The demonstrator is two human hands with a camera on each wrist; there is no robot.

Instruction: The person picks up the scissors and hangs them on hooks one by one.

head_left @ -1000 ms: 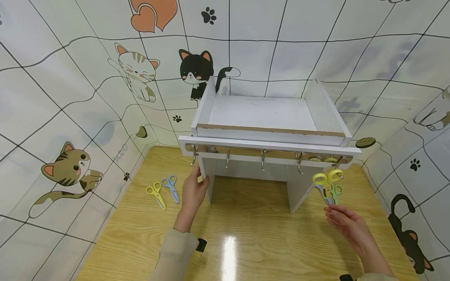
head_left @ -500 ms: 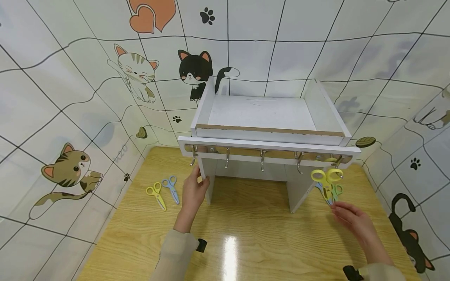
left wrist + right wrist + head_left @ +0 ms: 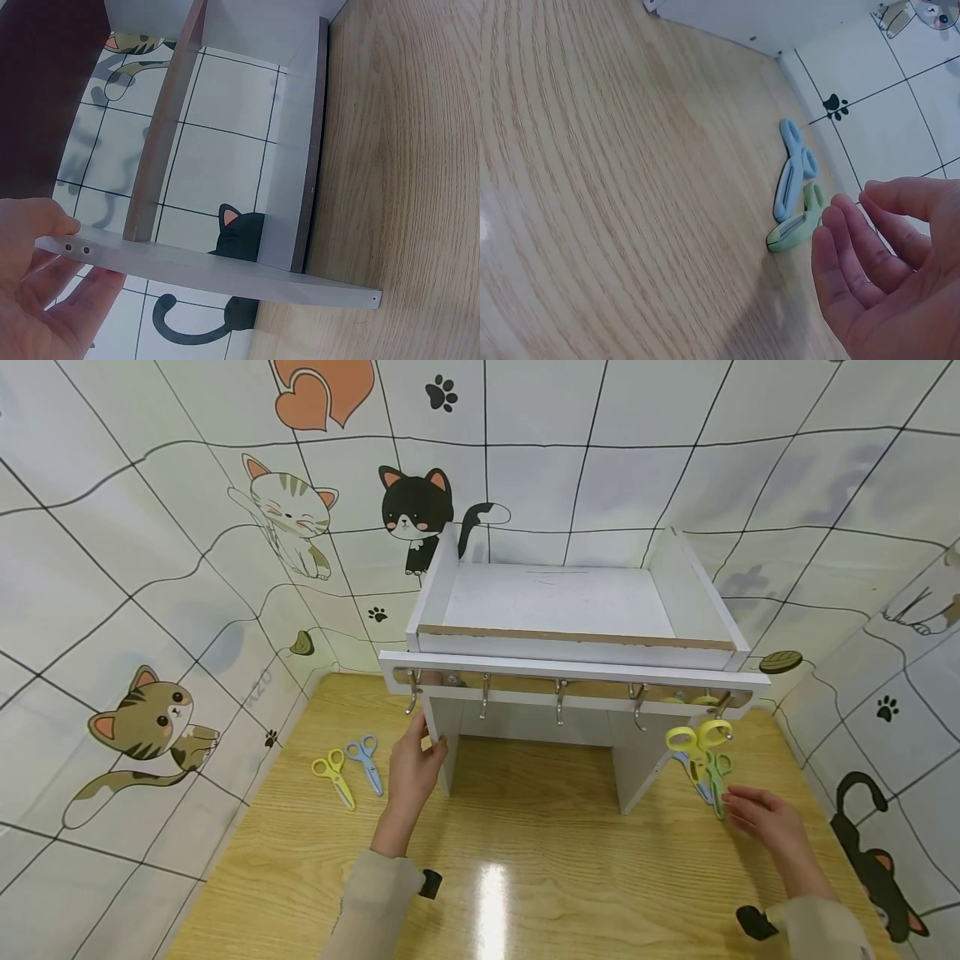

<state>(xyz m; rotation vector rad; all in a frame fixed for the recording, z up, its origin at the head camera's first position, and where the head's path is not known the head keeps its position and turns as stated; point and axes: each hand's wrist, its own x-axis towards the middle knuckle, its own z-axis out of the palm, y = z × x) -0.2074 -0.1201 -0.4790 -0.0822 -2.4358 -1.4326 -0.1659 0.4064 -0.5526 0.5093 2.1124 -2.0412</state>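
Note:
My left hand (image 3: 411,766) grips the left side panel (image 3: 225,276) of a white hook rack (image 3: 577,653), thumb on one side and fingers on the other in the left wrist view. Yellow scissors (image 3: 697,748) hang by a finger loop from the rack's rightmost hook (image 3: 723,703). Just right of and below them is my right hand (image 3: 770,824), fingers loosely bent and holding nothing. On the table behind it lie blue scissors (image 3: 789,184) and green scissors (image 3: 789,231), partly covered by the hanging pair in the head view.
More yellow scissors (image 3: 333,777) and blue scissors (image 3: 366,766) lie on the wooden table (image 3: 555,877) left of the rack. Several other hooks (image 3: 560,703) along the rail carry nothing. Cat-patterned wall sheets (image 3: 585,485) enclose the table at the back and sides.
My right hand has let go of the hanging yellow scissors' lower end and drawn away to the right. The scissors now hang by themselves. My left hand keeps its place.

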